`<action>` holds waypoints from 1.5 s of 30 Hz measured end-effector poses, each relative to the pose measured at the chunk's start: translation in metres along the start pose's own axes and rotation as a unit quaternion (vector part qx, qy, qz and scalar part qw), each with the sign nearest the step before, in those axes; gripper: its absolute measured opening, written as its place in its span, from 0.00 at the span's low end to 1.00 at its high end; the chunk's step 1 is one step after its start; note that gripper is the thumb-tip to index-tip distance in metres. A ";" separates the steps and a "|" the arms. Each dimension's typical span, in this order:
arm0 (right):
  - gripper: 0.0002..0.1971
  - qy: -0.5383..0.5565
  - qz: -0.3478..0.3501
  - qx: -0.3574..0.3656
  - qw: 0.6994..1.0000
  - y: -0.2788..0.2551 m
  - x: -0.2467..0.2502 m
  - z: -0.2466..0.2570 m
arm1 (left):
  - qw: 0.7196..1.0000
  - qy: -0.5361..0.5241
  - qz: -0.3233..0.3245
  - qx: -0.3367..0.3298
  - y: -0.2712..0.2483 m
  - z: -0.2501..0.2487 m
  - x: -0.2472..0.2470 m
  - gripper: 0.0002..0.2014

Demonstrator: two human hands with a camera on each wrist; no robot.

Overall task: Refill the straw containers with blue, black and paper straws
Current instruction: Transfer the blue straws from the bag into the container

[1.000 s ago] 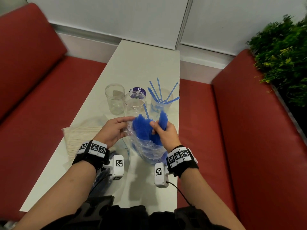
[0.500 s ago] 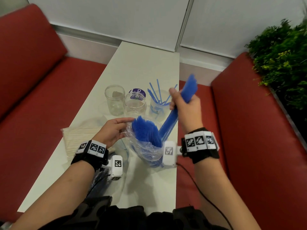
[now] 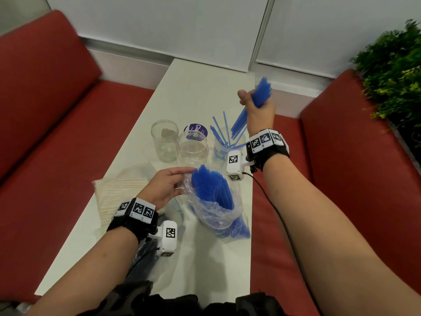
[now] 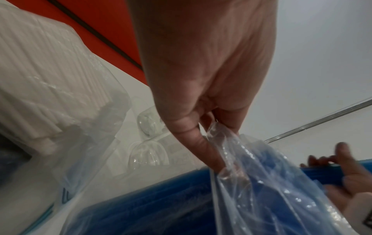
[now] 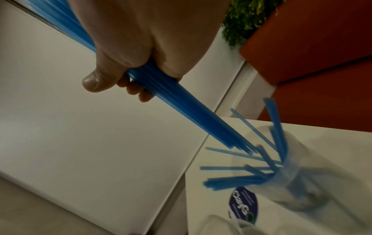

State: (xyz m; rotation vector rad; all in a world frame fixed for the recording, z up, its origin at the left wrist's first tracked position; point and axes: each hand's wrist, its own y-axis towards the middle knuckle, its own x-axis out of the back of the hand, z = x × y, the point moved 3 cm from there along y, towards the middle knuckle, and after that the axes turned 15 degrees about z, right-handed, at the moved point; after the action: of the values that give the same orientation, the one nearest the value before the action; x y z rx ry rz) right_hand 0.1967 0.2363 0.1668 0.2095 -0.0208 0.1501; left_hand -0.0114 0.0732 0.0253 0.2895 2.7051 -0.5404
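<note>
Pulled clear of the bag (image 3: 216, 208) pinched by left hand (image 3: 164, 188), now fisted in right hand (image 3: 257, 108): blue straw bundle (image 3: 262, 92) tipped over right-edge container (image 3: 224, 149), ready to drop.

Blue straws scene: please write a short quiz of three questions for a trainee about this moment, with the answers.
1. True or false: the right hand grips a bundle of blue straws above the table.
2. What does the left hand pinch? A) the paper straws pack B) the rim of the plastic bag C) an empty jar
3. Fill in: the lower ends of the bundle point toward the clear container that already holds a few loose ____ straws.

Key:
1. True.
2. B, the plastic bag of blue straws.
3. Blue.
</note>
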 end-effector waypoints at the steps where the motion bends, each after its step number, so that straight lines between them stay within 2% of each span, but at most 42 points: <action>1: 0.14 0.002 0.004 -0.011 1.000 0.003 -0.001 -0.012 | 1.000 0.000 -0.004 0.002 0.001 -0.001 0.001 0.23; 8: 0.11 -0.016 0.020 -0.107 0.994 0.012 -0.002 -0.079 | 1.000 0.004 -0.002 0.015 0.006 -0.004 0.005 0.24; 11: 0.18 -0.025 0.016 -0.119 0.992 0.013 -0.002 -0.091 | 1.000 0.007 -0.001 0.019 0.008 -0.004 0.007 0.25; 15: 0.20 -0.065 0.014 -0.071 0.995 0.017 -0.002 -0.089 | 1.000 0.009 0.000 0.022 0.011 -0.003 0.009 0.26; 18: 0.20 -0.184 0.048 -0.014 0.982 0.017 -0.007 -0.088 | 1.000 0.004 0.001 0.023 0.012 -0.002 0.008 0.25; 20: 0.23 -0.292 0.107 -0.031 0.950 0.013 -0.013 -0.097 | 1.000 0.003 0.001 0.024 0.012 -0.003 0.006 0.25; 21: 0.25 -0.353 0.150 -0.065 0.921 0.010 -0.016 -0.105 | 1.000 0.003 -0.001 0.023 0.012 -0.003 0.005 0.25; 24: 0.33 -0.534 0.264 -0.148 0.789 -0.002 -0.019 -0.122 | 1.000 0.008 -0.006 0.023 0.011 -0.003 0.004 0.26; 25: 0.35 -0.554 0.280 -0.146 0.770 -0.004 -0.019 -0.122 | 1.000 0.009 -0.008 0.024 0.010 -0.003 0.004 0.25; 26: 0.35 -0.554 0.282 -0.131 0.772 -0.005 -0.020 -0.117 | 1.000 0.010 -0.010 0.024 0.009 -0.003 0.004 0.25; 27: 0.35 -0.541 0.270 -0.106 0.790 -0.005 -0.019 -0.108 | 1.000 0.010 -0.011 0.024 0.008 -0.002 0.005 0.24; 29: 0.30 -0.472 0.196 -0.035 0.859 -0.008 -0.015 -0.083 | 1.000 0.009 -0.012 0.023 0.005 -0.001 0.006 0.24; 31: 0.19 -0.372 0.096 0.038 0.923 -0.018 -0.007 -0.060 | 1.000 0.010 -0.013 0.020 0.003 -0.001 0.006 0.25; 32: 0.16 -0.322 0.076 0.040 0.943 -0.026 -0.003 -0.051 | 1.000 0.011 -0.015 0.018 0.002 0.000 0.005 0.26; 33: 0.14 -0.272 0.092 0.013 0.958 -0.035 -0.003 -0.046 | 1.000 0.011 -0.017 0.016 0.001 0.000 0.005 0.26; 34: 0.15 -0.233 0.131 -0.025 0.963 -0.045 -0.003 -0.045 | 1.000 0.011 -0.020 0.014 0.000 0.000 0.005 0.26; 36: 0.17 -0.206 0.212 -0.091 0.951 -0.068 -0.004 -0.050 | 1.000 0.011 -0.026 0.011 -0.002 0.001 0.004 0.25; 37: 0.17 -0.205 0.230 -0.122 0.943 -0.080 -0.003 -0.056 | 0.999 0.011 -0.029 0.010 -0.002 0.002 0.004 0.24; 40: 0.15 -0.175 0.229 -0.205 0.935 -0.116 0.003 -0.075 | 0.999 0.010 -0.041 0.006 -0.005 0.005 0.004 0.22; 42: 0.15 -0.169 0.253 -0.248 0.920 -0.139 0.003 -0.092 | 0.999 0.011 -0.047 0.004 -0.007 0.006 0.004 0.21; 45: 0.21 -0.229 0.292 -0.263 0.891 -0.162 -0.003 -0.108 | 0.999 0.015 -0.047 0.004 -0.009 0.008 0.002 0.22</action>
State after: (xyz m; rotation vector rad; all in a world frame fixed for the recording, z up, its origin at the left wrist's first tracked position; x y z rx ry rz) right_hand 0.2190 0.1019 0.0280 -0.3193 -0.5954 0.6857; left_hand -0.0136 0.0618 0.0202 0.1740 2.7576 -0.5795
